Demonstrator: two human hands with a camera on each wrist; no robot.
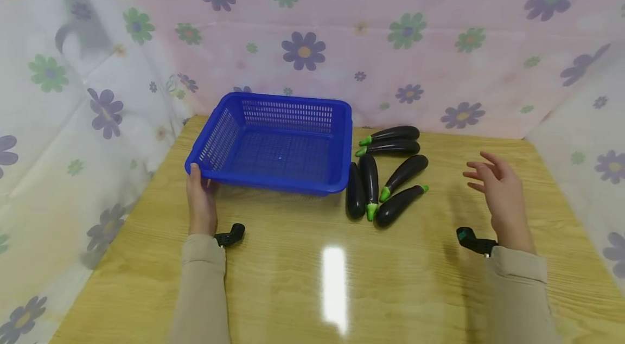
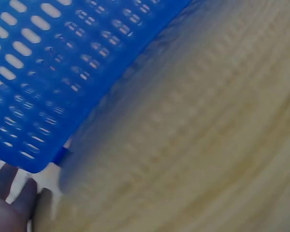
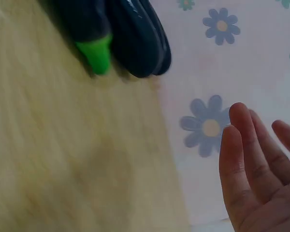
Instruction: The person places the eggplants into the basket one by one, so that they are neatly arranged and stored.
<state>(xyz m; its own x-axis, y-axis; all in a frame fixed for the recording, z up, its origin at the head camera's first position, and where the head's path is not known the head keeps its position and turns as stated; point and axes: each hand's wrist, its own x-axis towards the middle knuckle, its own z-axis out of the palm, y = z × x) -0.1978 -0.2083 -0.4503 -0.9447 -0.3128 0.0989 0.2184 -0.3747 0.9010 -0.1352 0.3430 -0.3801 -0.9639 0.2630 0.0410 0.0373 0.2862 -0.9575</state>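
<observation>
A blue plastic basket (image 1: 266,180) with slotted walls stands at the back left of the table, nothing inside it. My left hand (image 1: 201,204) grips its near left corner, thumb up at the rim. In the left wrist view, fingers (image 2: 25,197) reach under the corner of the basket (image 2: 94,58). Off to the right, my right hand (image 1: 506,200) hovers over the table with fingers spread and holds nothing. Several dark eggplants with green stems lie between the basket and that hand, the nearest being one eggplant (image 1: 397,206) with its stem toward the right.
The wooden table (image 1: 283,268) backs onto a flowered cloth (image 1: 337,24) that also hangs along both sides. Two eggplants (image 1: 390,147) lie by the back edge, and another eggplant (image 1: 356,195) lies right beside the basket's near right corner.
</observation>
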